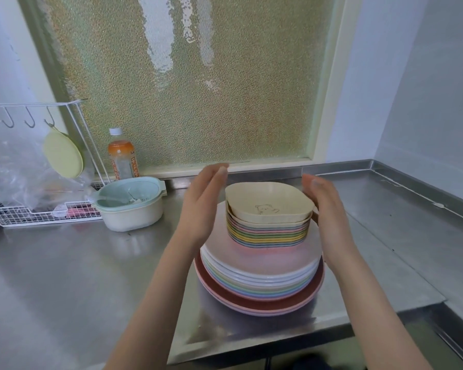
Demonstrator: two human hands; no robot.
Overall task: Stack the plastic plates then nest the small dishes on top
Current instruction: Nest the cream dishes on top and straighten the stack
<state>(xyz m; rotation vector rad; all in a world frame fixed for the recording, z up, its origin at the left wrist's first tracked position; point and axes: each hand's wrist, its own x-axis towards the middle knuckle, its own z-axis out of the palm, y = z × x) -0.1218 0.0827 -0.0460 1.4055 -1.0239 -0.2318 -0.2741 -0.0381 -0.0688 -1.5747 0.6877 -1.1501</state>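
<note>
The dishes (269, 228) sit nested on the plates (259, 276), mid-surface (64, 263). Both hands, left (202, 206) and right (328, 217), flank the dishes, fingers straight, holding nothing. A sideways nudge could likely slide the top dish, tilted slightly, or topple the tall pile.
</note>
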